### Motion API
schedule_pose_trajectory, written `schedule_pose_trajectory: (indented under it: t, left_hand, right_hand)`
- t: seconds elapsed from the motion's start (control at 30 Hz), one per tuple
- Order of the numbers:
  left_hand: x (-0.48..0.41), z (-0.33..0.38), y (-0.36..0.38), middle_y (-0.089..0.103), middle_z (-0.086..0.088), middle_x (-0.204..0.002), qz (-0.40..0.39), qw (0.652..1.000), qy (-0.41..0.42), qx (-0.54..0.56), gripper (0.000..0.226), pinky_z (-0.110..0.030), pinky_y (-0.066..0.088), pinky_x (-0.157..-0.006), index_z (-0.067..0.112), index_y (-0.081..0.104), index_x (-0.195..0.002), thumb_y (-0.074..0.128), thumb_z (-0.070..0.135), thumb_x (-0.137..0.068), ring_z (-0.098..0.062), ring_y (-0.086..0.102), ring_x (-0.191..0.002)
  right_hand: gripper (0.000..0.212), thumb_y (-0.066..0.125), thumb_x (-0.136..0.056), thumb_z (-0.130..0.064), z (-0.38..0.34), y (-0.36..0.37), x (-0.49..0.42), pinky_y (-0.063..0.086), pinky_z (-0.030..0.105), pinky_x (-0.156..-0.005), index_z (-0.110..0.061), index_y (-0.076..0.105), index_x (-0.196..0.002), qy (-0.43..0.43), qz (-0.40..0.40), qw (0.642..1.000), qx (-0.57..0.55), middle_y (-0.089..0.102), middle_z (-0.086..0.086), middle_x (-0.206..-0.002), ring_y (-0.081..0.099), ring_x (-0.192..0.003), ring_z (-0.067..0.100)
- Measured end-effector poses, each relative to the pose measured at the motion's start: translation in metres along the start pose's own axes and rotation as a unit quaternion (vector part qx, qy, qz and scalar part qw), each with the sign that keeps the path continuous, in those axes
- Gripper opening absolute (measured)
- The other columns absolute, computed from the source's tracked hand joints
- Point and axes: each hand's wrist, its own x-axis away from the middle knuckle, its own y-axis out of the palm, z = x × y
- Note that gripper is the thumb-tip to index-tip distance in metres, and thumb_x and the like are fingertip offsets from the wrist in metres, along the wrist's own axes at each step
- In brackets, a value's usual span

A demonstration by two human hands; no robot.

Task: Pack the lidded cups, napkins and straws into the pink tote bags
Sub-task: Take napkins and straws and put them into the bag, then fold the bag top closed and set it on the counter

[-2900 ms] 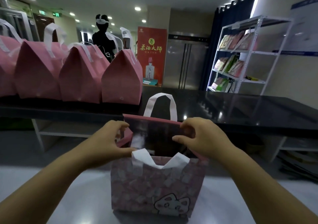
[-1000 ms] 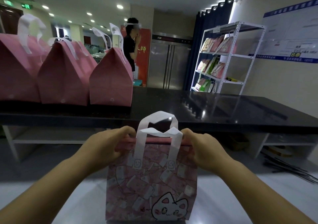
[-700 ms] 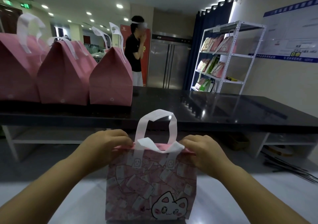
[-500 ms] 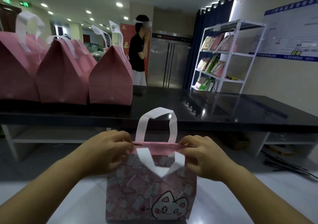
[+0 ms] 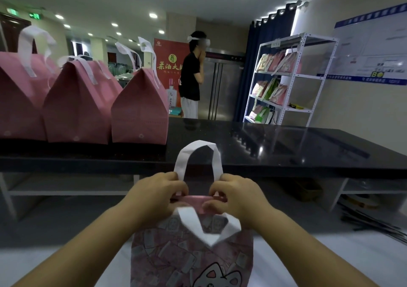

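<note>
A pink tote bag [image 5: 191, 258] with a cat print stands on the white surface [image 5: 330, 262] in front of me. Its top edge is pressed together. My left hand [image 5: 157, 195] pinches the top edge on the left, and my right hand [image 5: 236, 196] pinches it on the right. The far white handle [image 5: 199, 157] stands upright between my hands. The near white handle [image 5: 209, 227] hangs folded down over the bag's front. What is inside the bag is hidden; no cups, napkins or straws show.
Three closed pink tote bags [image 5: 138, 108] stand in a row on the black counter [image 5: 286, 148] beyond. A person [image 5: 192, 79] stands behind the counter. A white shelf rack [image 5: 286, 77] with packets stands at the right wall.
The bag's mouth, held open 2.9 s ago, is now pressed together. The near handle has dropped down over the front. Both hands have moved inward along the top edge.
</note>
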Motion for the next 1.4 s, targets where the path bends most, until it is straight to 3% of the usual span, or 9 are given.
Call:
schedule_pose_trajectory:
  t: [0.1, 0.3, 0.5, 0.57, 0.77, 0.9, 1.07, 1.2, 1.4]
  left_hand:
    - [0.000, -0.002, 0.006, 0.048, 0.020, -0.096, 0.005, 1.000, 0.003, 0.008, 0.035, -0.015, 0.036, -0.063, 0.039, 0.055, -0.100, 0.054, 0.063, -0.074, -0.001, 0.043, -0.085]
    - [0.003, -0.009, 0.007, 0.049, 0.026, -0.088, -0.007, 0.998, 0.006, 0.061, 0.013, -0.016, 0.043, -0.073, 0.038, 0.060, -0.093, 0.059, 0.044, -0.081, 0.003, 0.047, -0.084]
    - [0.013, -0.020, -0.001, 0.049, 0.024, -0.084, 0.002, 0.996, -0.039, 0.075, 0.008, -0.014, 0.041, -0.066, 0.042, 0.055, -0.081, 0.062, 0.037, -0.081, 0.001, 0.050, -0.077]
    - [0.018, -0.023, -0.003, 0.046, 0.025, -0.081, 0.004, 0.995, -0.052, 0.085, 0.022, -0.012, 0.036, -0.062, 0.045, 0.046, -0.074, 0.063, 0.034, -0.082, 0.002, 0.048, -0.075]
    - [0.030, -0.027, -0.008, 0.050, 0.027, -0.091, -0.006, 0.988, -0.065, 0.136, 0.020, -0.008, 0.045, -0.070, 0.035, 0.065, -0.098, 0.062, 0.021, -0.084, 0.006, 0.052, -0.085]
    - [0.041, -0.030, -0.012, 0.053, 0.021, -0.086, 0.019, 0.988, -0.097, 0.120, 0.013, -0.013, 0.044, -0.066, 0.037, 0.064, -0.090, 0.065, 0.028, -0.082, 0.000, 0.053, -0.080]
    - [0.049, -0.029, -0.021, 0.059, 0.020, -0.085, 0.034, 0.987, -0.091, 0.129, 0.028, -0.011, 0.045, -0.067, 0.029, 0.069, -0.096, 0.063, 0.006, -0.081, 0.000, 0.057, -0.080]
    - [0.050, -0.025, -0.041, 0.064, 0.023, -0.080, 0.097, 0.976, -0.076, 0.180, 0.039, -0.005, 0.048, -0.068, 0.029, 0.072, -0.091, 0.067, -0.006, -0.075, 0.009, 0.061, -0.081]
    - [0.026, -0.015, -0.084, 0.072, 0.016, -0.086, 0.178, 0.941, -0.044, 0.286, 0.060, -0.014, 0.052, -0.075, 0.037, 0.070, -0.086, 0.058, -0.020, -0.072, -0.001, 0.067, -0.084]
  right_hand:
    - [0.040, 0.054, -0.080, -0.063, -0.004, 0.004, -0.002, 0.046, 0.029, -0.075, -0.029, 0.061, -0.101, 0.003, -0.007, 1.000, 0.001, 0.057, -0.010, -0.096, 0.052, -0.085, 0.010]
    - [0.022, 0.060, -0.087, -0.022, 0.003, -0.001, 0.001, 0.047, 0.026, -0.081, -0.027, 0.065, -0.107, 0.000, -0.040, 0.997, -0.070, 0.058, -0.013, -0.107, 0.051, -0.098, 0.006]
    - [0.024, 0.055, -0.087, -0.047, 0.017, -0.006, 0.012, 0.045, 0.026, -0.069, -0.026, 0.060, -0.097, 0.071, -0.058, 0.996, 0.005, 0.057, -0.010, -0.094, 0.052, -0.082, 0.010]
    - [0.019, 0.057, -0.088, -0.042, 0.021, -0.007, 0.017, 0.047, 0.026, -0.073, -0.027, 0.062, -0.099, 0.089, -0.066, 0.993, -0.039, 0.058, -0.011, -0.098, 0.053, -0.085, 0.009]
    - [0.016, 0.058, -0.090, -0.023, 0.028, -0.006, 0.027, 0.052, 0.030, -0.082, -0.030, 0.063, -0.103, 0.101, -0.081, 0.986, -0.104, 0.058, -0.013, -0.099, 0.056, -0.092, 0.007]
    - [0.005, 0.058, -0.090, -0.035, 0.029, -0.004, 0.031, 0.052, 0.027, -0.076, -0.034, 0.060, -0.094, 0.123, -0.066, 0.985, -0.098, 0.058, -0.016, -0.091, 0.056, -0.084, 0.003]
    - [0.014, 0.060, -0.089, -0.021, 0.031, -0.007, 0.035, 0.054, 0.026, -0.077, -0.035, 0.061, -0.089, 0.136, -0.041, 0.978, -0.152, 0.060, -0.017, -0.087, 0.059, -0.083, 0.003]
    - [0.016, 0.065, -0.086, -0.013, 0.035, -0.027, 0.037, 0.055, 0.025, -0.077, -0.029, 0.065, -0.088, 0.126, 0.026, 0.973, -0.192, 0.063, -0.015, -0.085, 0.061, -0.082, 0.001]
    - [0.013, 0.066, -0.084, -0.008, 0.047, -0.084, 0.033, 0.054, 0.018, -0.072, -0.017, 0.069, -0.092, 0.077, 0.139, 0.962, -0.224, 0.066, -0.011, -0.084, 0.064, -0.080, 0.003]
